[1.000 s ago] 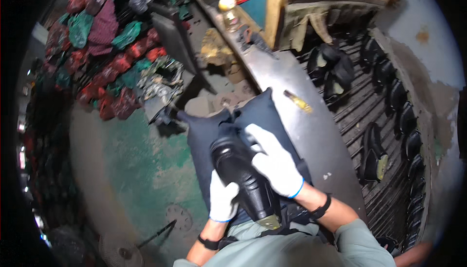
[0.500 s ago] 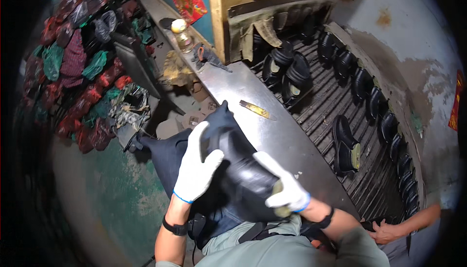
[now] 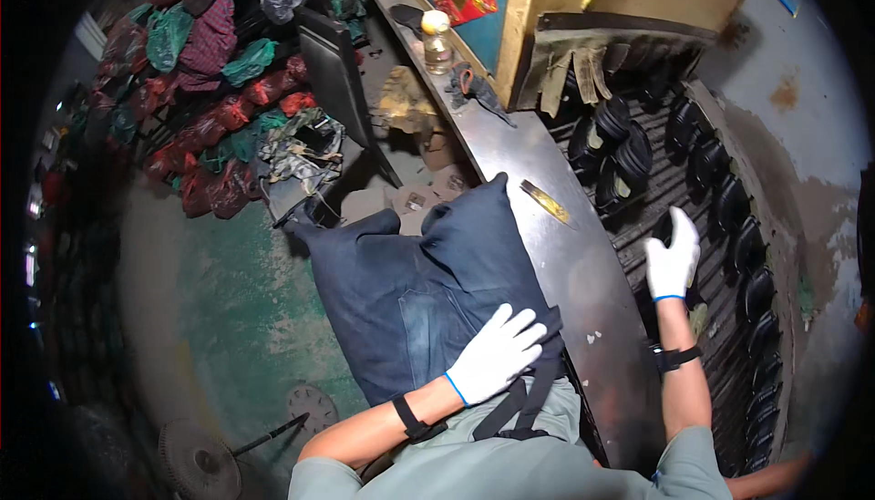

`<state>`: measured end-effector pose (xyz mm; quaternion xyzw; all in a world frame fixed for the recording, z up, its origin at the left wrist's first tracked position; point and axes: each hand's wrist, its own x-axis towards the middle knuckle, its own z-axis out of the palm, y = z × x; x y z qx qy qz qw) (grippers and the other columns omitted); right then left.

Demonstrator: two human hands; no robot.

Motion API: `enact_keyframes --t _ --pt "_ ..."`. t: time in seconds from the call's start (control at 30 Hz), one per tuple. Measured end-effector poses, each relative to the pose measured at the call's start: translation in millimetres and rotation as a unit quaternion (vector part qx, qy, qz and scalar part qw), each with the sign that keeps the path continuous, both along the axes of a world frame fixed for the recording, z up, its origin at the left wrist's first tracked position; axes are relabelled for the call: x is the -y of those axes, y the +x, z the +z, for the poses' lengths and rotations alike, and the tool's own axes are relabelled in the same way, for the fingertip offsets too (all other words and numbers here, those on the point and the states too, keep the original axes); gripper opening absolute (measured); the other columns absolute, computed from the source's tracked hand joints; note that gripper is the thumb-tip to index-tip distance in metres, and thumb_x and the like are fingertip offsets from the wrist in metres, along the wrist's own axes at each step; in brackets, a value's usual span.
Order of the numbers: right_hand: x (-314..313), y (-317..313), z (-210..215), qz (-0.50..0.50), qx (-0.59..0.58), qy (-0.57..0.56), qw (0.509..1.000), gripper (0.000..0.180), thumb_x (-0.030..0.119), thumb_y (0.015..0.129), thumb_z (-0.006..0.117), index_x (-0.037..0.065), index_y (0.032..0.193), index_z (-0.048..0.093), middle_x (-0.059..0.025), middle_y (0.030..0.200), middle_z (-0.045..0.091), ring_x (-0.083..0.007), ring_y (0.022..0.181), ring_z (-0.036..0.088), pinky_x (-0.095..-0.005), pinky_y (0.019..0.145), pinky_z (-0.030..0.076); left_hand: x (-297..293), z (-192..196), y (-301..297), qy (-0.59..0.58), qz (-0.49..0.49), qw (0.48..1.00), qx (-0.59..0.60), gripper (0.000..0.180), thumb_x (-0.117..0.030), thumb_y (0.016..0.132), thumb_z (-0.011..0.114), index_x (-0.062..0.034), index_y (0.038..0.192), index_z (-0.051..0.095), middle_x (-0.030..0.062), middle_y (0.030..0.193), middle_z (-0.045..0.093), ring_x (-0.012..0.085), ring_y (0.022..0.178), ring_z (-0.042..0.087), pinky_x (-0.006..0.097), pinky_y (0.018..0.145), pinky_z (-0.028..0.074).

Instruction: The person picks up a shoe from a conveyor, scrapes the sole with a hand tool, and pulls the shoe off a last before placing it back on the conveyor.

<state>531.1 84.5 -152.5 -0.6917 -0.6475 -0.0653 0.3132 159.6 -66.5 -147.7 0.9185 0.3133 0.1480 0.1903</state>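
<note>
My left hand, in a white glove, lies with fingers spread on the dark blue cloth that covers my lap, beside its dark strap. My right hand, gloved too, reaches over the slatted rack at the right. Its thumb stands apart from the fingers. A black shoe is partly hidden behind this hand, with an olive patch showing by the wrist. Whether the glove touches the shoe is hard to see. A yellow-handled knife lies on the metal bench between my hands.
Black shoes line the rack's far edge, and more stand near its top. A jar and dark cloth sit along the bench. Bagged bundles pile up at left. A fan stands lower left; another person's arm shows lower right.
The black shoe that both hands had over my lap is gone from there. My right hand has moved right to the rack; my left has come down onto the cloth. The view has shifted.
</note>
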Motion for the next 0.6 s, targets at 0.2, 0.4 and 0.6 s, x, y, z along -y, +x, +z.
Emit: enact_keyframes --t 0.2,0.4,0.6 --pt "-54.3 -208.7 2.1 0.224 -0.290 -0.268 0.891 0.087 0.035 0.096 0.087 0.000 0.165 0.049 -0.0229 0.144 0.071 -0.0320 0.129 0.070 -0.0416 0.113 0.054 38.0 -18.7 14.6 -0.162 -0.151 0.934 0.280 0.042 -0.020 0.107 0.070 -0.0077 0.147 0.068 0.0128 0.171 0.054 0.0335 0.160 0.047 0.063 0.139 0.018" --pt "-45.1 -238.4 2.6 0.208 -0.158 -0.099 0.960 0.025 0.018 0.094 0.078 0.002 0.113 0.077 -0.0222 0.107 0.079 -0.0378 0.103 0.077 -0.0452 0.094 0.060 64.2 18.7 -3.0 -0.224 -0.155 0.947 0.170 0.058 -0.041 0.112 0.064 -0.0036 0.157 0.059 0.0192 0.171 0.050 0.0403 0.161 0.043 0.060 0.137 0.024" --pt "-12.0 -125.3 -29.3 -0.014 -0.068 -0.235 0.970 0.065 0.028 0.094 0.078 0.003 0.150 0.058 -0.0262 0.145 0.063 -0.0453 0.129 0.064 -0.0517 0.113 0.053 80.7 48.5 -85.3 -0.130 0.146 0.973 0.124 0.076 -0.053 0.094 0.084 -0.0048 0.149 0.065 0.0227 0.156 0.061 0.0474 0.146 0.054 0.055 0.125 0.040"
